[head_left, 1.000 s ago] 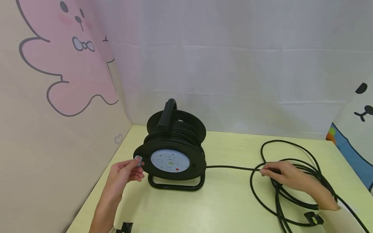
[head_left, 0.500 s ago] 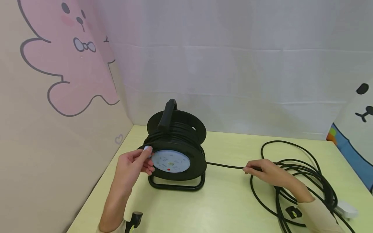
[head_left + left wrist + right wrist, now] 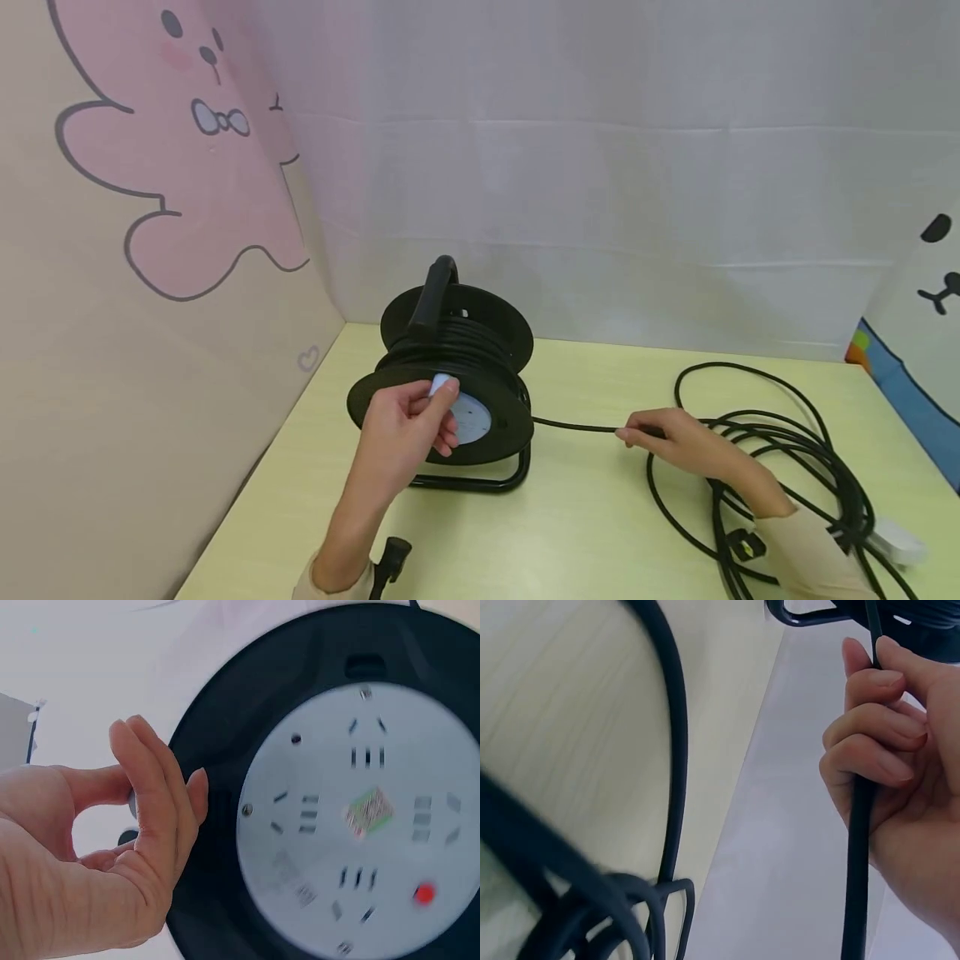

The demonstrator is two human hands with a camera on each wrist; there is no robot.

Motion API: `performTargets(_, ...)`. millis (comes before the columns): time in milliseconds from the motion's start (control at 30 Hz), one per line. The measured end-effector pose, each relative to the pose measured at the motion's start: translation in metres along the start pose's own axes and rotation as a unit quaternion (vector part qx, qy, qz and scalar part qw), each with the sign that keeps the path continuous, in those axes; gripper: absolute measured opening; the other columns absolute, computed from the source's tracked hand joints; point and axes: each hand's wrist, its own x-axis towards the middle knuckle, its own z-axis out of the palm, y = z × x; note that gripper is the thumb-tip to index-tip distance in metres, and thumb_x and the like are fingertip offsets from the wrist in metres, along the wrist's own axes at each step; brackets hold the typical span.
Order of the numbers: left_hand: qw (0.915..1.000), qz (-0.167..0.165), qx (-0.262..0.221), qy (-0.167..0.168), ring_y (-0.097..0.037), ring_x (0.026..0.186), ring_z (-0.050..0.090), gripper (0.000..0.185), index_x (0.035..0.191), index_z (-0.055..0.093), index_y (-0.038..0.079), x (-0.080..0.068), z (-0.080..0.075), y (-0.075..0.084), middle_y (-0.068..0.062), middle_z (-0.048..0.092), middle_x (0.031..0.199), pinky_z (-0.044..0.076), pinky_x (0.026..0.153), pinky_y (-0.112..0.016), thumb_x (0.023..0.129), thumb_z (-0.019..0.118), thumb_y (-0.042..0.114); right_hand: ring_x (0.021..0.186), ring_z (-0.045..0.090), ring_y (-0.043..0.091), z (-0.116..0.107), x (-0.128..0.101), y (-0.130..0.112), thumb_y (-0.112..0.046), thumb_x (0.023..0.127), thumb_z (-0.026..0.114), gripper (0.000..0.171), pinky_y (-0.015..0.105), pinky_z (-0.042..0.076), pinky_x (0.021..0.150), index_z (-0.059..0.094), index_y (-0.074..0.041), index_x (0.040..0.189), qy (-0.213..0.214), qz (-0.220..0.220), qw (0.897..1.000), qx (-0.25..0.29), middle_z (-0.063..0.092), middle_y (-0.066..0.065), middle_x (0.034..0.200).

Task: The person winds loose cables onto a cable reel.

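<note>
A black cable reel (image 3: 480, 367) with a pale socket face (image 3: 360, 825) stands on its frame on the yellow-green table (image 3: 570, 533). My left hand (image 3: 435, 412) pinches the pale crank knob (image 3: 442, 385) near the top of the reel's front disc; in the left wrist view the fingers (image 3: 150, 802) hide the knob. My right hand (image 3: 637, 435) grips the black cable (image 3: 577, 427) a short way right of the reel, with the fingers (image 3: 877, 720) curled round the cable (image 3: 859, 847). Loose coils (image 3: 780, 450) lie behind that hand.
A black plug (image 3: 742, 546) and a white block (image 3: 896, 542) lie among the coils at the front right. A pink cartoon panel (image 3: 150, 250) walls the left side and a white sheet (image 3: 600, 208) the back. A loose loop (image 3: 671, 735) lies on the table.
My left hand has carried the knob from the disc's left edge up and rightward to its top. My right hand has slid left toward the reel along the cable.
</note>
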Motion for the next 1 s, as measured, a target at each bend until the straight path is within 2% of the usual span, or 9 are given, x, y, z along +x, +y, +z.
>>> performTargets(200,0.9995,0.013,0.001,-0.030,-0.024,0.053,0.066,0.030,0.085,0.067,-0.006,-0.001,0.017,-0.005,-0.012,0.065,0.066,0.060,0.054,-0.029,0.102,0.066,0.019,0.057,0.030,-0.004,0.007,0.009,-0.005,-0.014,0.106,0.057,0.020,0.021,0.033,0.050,0.066,-0.018,0.089,0.004,-0.025,1.000,-0.006,0.039,-0.018,0.067)
performTargets(400,0.9987,0.015,-0.013,-0.047,-0.022,0.054,0.066,0.033,0.085,0.065,-0.007,-0.003,0.028,-0.011,-0.012,0.065,0.066,0.060,0.055,-0.029,0.102,0.066,0.021,0.057,0.031,-0.002,0.013,0.020,-0.011,-0.019,0.107,0.057,0.020,0.022,0.032,0.051,0.065,-0.022,0.090,-0.004,-0.012,1.000,-0.015,0.041,-0.017,0.066)
performTargets(667,0.9964,0.009,-0.036,-0.076,-0.019,0.053,0.064,0.033,0.084,0.066,-0.009,-0.003,0.043,-0.023,-0.011,0.065,0.064,0.059,0.054,-0.027,0.101,0.067,0.019,0.057,0.035,-0.001,0.022,0.033,-0.023,-0.027,0.107,0.057,0.020,0.021,0.035,0.053,0.067,-0.017,0.093,-0.025,0.004,0.999,-0.031,0.050,-0.012,0.069)
performTargets(1000,0.9935,-0.012,-0.055,-0.099,-0.012,0.052,0.063,0.030,0.085,0.067,-0.006,-0.003,0.059,-0.041,-0.012,0.065,0.065,0.059,0.052,-0.026,0.102,0.066,0.018,0.055,0.035,-0.003,0.017,0.026,-0.037,-0.025,0.106,0.060,0.018,0.020,0.035,0.052,0.063,-0.022,0.088,-0.008,-0.002,0.996,-0.083,0.042,-0.018,0.066)
